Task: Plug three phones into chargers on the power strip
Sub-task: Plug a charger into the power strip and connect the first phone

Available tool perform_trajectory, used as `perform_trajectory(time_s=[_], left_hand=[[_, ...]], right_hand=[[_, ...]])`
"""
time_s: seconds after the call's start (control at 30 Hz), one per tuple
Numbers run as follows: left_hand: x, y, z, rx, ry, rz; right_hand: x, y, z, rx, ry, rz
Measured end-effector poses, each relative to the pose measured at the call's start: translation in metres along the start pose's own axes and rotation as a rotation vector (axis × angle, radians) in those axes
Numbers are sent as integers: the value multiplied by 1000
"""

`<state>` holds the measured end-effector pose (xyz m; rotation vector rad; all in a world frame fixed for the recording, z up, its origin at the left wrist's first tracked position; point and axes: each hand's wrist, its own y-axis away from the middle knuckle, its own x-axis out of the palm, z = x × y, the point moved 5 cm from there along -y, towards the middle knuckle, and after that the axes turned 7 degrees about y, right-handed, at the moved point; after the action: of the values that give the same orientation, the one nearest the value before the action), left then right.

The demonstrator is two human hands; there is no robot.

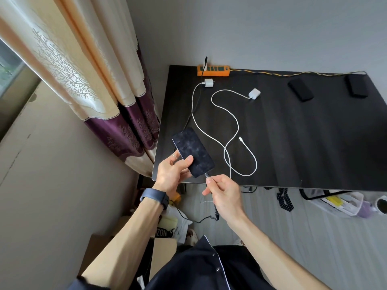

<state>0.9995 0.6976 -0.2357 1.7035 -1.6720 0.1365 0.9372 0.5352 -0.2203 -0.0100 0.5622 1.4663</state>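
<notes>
Grey walls point(272, 28); dark desk point(303, 143); patterned curtain point(73, 70); left window point(8, 65)

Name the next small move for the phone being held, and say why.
Probably push the connector fully into the phone. The left hand grips the phone, the right hand pinches the connector at the phone's bottom port, and a bit of plug shows between fingertips and phone, so it seems not quite seated.

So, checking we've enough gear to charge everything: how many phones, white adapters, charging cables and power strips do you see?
Phones: 3
White adapters: 2
White cables: 2
Black cables: 1
Power strips: 1
Total: 9
</notes>
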Motion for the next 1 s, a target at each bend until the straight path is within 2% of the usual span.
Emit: perform_trajectory(time_s=[0.23,0.33,0.43,0.5,0.63,0.7,0.73,0.8,0.83,0.9,1.0], left_hand=[[-11,2,1,-28,22,-46],[-23,0,7,-71,-5,-75],[-43,-2,12,-196,-109,-88],[-58,-4,18,-305,-201,-72],[-80,-5,36,-478,-311,-45],[-93,-14,39,-499,-521,-81],[-103,-21,37,-465,-747,-120],[-119,-37,26,-277,-1254,-244],[-121,-42,21,-168,-1405,-301],[-125,-51,21,-69,-1565,-343],[-132,-63,35,-69,-1668,-335]], right_hand=[[10,-4,-4,12,6,42],[17,-9,-15,75,5,163],[32,-16,-29,246,-56,393],[40,-24,-39,344,-101,416],[56,-31,-55,383,-16,475],[68,-33,-64,417,39,523],[73,-36,-68,420,78,526],[82,-45,-76,400,149,494],[85,-51,-79,391,166,468],[94,-64,-84,392,161,410],[100,-84,-89,393,184,344]])
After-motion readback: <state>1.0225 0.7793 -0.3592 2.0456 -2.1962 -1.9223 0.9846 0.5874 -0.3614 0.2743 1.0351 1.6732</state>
